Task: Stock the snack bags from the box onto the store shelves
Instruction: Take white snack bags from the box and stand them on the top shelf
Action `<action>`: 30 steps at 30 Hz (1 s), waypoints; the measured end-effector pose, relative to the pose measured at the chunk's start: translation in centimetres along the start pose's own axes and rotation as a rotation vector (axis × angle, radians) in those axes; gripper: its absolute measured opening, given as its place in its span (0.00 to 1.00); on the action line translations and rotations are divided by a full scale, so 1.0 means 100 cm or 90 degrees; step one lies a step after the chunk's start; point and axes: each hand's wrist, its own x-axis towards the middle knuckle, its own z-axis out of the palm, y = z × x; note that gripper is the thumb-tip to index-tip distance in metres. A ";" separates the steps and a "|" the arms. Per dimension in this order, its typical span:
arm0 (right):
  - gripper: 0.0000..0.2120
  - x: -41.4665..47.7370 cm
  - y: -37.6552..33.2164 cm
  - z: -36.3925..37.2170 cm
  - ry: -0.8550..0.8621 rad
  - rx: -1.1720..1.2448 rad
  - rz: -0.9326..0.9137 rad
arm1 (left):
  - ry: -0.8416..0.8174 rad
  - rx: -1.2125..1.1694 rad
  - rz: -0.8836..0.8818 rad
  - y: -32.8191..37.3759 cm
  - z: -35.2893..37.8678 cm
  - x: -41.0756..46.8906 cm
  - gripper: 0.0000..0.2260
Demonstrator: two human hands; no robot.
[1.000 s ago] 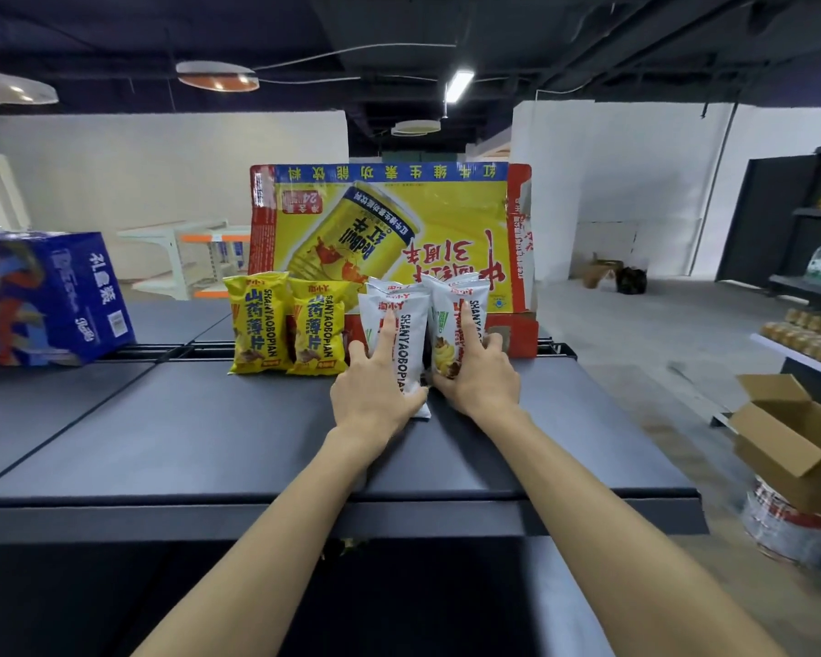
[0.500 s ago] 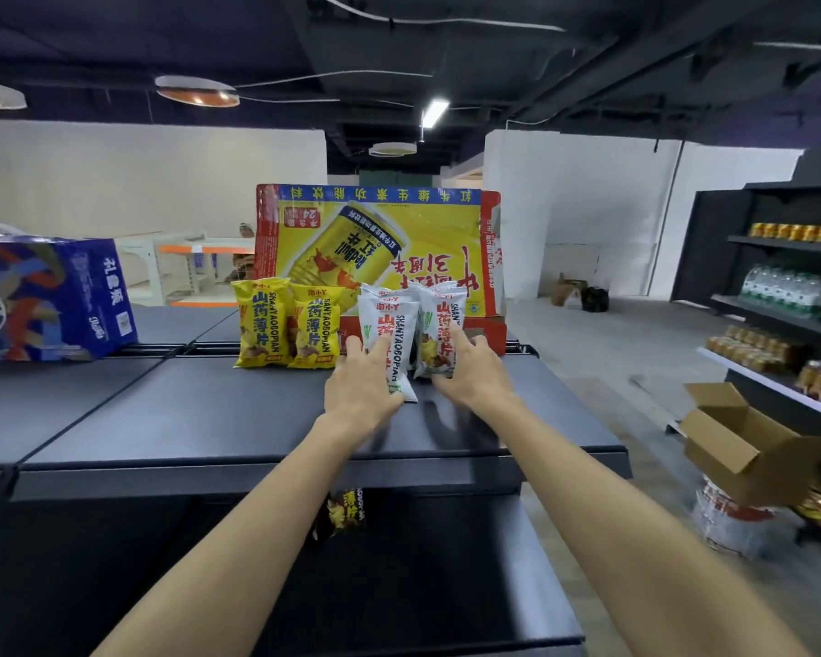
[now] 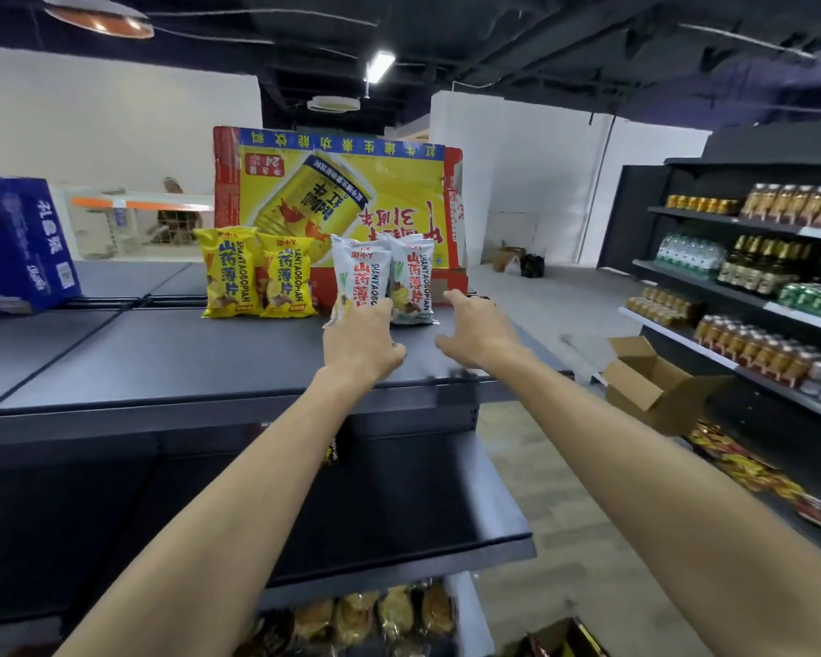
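The right hand [image 3: 477,331] has let go of the back white snack bag [image 3: 413,277] and pulled away. The left hand [image 3: 361,341] now touches only the bottom of the front white snack bag [image 3: 359,277].

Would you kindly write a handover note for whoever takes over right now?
Left hand touches the lower front of the nearer white bag; right hand open beside it, holding nothing.
Done: two yellow bags and the white bags stand on the top shelf, before the yellow carton.
Left: steady the white bags, then probably fetch more from the open box on the floor.
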 end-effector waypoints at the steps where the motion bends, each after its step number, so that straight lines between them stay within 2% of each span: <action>1: 0.23 -0.004 0.002 -0.005 0.007 -0.011 0.001 | 0.000 0.001 0.008 0.005 0.000 -0.002 0.16; 12: 0.22 -0.031 0.053 -0.042 0.028 -0.004 0.032 | 0.000 0.012 0.073 0.065 0.000 -0.005 0.16; 22: 0.26 -0.050 0.184 -0.059 0.002 0.007 0.087 | -0.057 -0.017 0.107 0.192 0.054 -0.006 0.17; 30: 0.25 -0.070 0.273 -0.046 -0.033 0.009 0.132 | -0.101 -0.015 0.133 0.265 0.111 -0.024 0.16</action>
